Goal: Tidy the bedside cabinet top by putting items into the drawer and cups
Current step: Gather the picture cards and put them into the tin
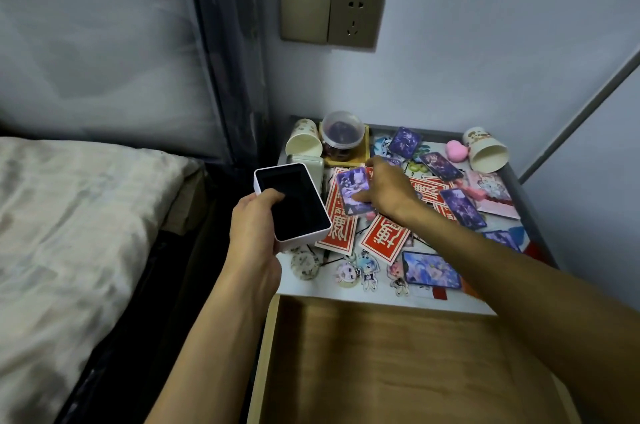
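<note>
The left hand [256,226] grips an open white rectangular box with a dark lining [292,202] by its near corner. The right hand [388,188] pinches a purple illustrated card [351,189] above the cluttered table [381,299].

The place is a bedroom in a home. A bed [69,215] with rumpled pale bedding fills the left of the frame, and a grey headboard panel [104,42] rises behind it in the upper left. Just beside the bed, at centre right, a bedside cabinet [346,297] stands in the corner, its wooden drawer [398,371] open along the bottom edge. On the pale wall [485,25] at upper centre sit a bronze-coloured switch [304,11] and socket [356,16]. Personal keepsakes litter the cabinet top: illustrated cards [462,207], red envelopes [384,238], small cartoon figures [367,269] and tipped paper cups [488,150].
</note>
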Demonstrator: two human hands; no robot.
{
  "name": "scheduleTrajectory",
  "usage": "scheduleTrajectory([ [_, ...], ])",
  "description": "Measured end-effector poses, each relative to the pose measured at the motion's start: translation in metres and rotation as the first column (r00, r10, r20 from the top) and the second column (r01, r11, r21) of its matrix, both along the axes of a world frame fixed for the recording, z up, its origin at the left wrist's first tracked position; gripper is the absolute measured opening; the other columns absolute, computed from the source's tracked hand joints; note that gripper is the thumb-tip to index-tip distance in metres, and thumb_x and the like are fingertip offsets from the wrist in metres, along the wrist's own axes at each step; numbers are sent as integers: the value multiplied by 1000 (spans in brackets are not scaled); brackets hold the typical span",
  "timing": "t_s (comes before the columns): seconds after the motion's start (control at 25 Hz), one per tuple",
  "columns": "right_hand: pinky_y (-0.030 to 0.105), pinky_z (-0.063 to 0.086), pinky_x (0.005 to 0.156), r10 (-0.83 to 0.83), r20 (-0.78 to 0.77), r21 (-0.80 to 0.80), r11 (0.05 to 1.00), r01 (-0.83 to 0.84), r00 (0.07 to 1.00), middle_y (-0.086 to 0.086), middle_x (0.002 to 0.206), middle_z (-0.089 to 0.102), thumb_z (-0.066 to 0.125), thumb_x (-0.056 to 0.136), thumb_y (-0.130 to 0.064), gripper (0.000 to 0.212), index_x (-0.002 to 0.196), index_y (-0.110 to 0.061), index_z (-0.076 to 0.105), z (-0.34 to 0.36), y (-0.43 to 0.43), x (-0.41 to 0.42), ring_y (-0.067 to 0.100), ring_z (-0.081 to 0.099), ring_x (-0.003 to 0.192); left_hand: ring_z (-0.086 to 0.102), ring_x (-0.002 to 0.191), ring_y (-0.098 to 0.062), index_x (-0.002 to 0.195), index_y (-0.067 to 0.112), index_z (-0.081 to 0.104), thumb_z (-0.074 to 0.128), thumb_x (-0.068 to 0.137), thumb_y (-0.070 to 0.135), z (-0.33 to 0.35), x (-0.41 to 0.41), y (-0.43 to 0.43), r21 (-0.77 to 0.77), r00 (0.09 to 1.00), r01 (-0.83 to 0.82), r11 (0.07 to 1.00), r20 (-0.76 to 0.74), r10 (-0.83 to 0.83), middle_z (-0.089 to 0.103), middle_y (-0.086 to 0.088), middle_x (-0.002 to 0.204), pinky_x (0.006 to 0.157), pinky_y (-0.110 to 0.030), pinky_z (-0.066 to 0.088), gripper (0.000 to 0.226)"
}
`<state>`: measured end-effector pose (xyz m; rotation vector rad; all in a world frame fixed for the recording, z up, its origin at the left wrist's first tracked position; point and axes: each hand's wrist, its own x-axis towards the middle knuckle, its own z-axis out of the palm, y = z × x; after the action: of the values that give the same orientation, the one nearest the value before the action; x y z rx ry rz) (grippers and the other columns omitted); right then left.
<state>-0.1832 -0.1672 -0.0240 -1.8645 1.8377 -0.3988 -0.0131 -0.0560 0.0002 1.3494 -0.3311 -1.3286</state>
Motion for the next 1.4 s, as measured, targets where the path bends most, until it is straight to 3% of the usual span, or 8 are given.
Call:
scheduleTrajectory([
  [0.24, 34, 58, 67, -172, 454, 90, 985, 147, 874, 9, 117, 64, 65, 90, -12, 51, 136, -13, 41, 20, -1, -54, 21, 69, 86, 72, 92, -29, 115, 11, 62, 58, 91, 18, -1, -5, 1, 0, 999, 36, 999, 7, -36, 73, -14, 104, 86, -50, 58, 26],
  [0.48, 35, 54, 72, -177, 76, 205, 966, 158, 981, 9, 115, 63, 75, 83, -33, 60, 129, -10, 44, -1, 8, -90, 20, 63, 90, 71, 91, -27, 108, 14, 61, 57, 92, 16, 2, -14, 1, -13, 997, 72, 997, 21, -71, 72, -12, 102, 88, -50, 57, 16],
  [0.72, 41, 52, 84, -170, -202, 151, 968, 202, 965, 11, 130, 57, 83, 61, -58, 100, 134, -8, 37, -12, 8, -68, 30, 59, 109, 71, 93, -29, 118, 13, 58, 57, 92, 17, 0, -16, 1, -18, 994, 108, 994, 26, -108, 71, -12, 106, 88, -53, 56, 27],
  [0.92, 38, 47, 88, -178, -187, 87, 977, 196, 966, 18, 148, 34, 87, 63, -44, 104, 141, -5, 31, -4, 6, -61, 35, 45, 127, 71, 94, -30, 120, 12, 58, 57, 92, 17, -3, -16, 0, -24, 992, 129, 991, 16, -129, 71, -14, 108, 88, -52, 57, 29],
  [1.08, 34, 52, 66, -218, 161, 23, 976, 217, 963, 12, 116, 60, 75, 84, -16, 54, 126, -12, 42, 10, 17, -62, 22, 63, 92, 72, 91, -29, 119, 11, 58, 57, 92, 17, -5, -19, 2, -23, 989, 144, 989, 37, -143, 71, -14, 107, 87, -54, 57, 28],
  [1.24, 38, 60, 73, -288, 701, 151, 954, 259, 652, 9, 109, 70, 69, 86, -5, 38, 119, -11, 52, 35, 64, -83, 21, 72, 86, 71, 92, -28, 120, 11, 56, 54, 95, 15, -7, -31, 9, -19, 976, 215, 976, 44, -214, 71, -13, 107, 86, -50, 57, 26],
  [1.32, 40, 60, 75, -337, 844, 303, 941, 149, 416, 15, 106, 72, 66, 83, 0, 29, 110, -4, 58, 40, 99, -92, 25, 73, 91, 70, 97, -28, 121, 14, 56, 52, 97, 15, -9, -41, 14, -27, 958, 284, 958, 43, -283, 71, -12, 109, 79, -44, 60, 25],
  [1.4, 39, 61, 74, -345, 885, 359, 933, 14, 314, 18, 105, 73, 65, 78, 0, 29, 107, 0, 62, 38, 124, -99, 29, 72, 93, 70, 101, -29, 124, 16, 57, 51, 98, 15, -11, -51, 17, -68, 929, 368, 927, -14, -370, 72, -11, 113, 76, -41, 59, 26],
])
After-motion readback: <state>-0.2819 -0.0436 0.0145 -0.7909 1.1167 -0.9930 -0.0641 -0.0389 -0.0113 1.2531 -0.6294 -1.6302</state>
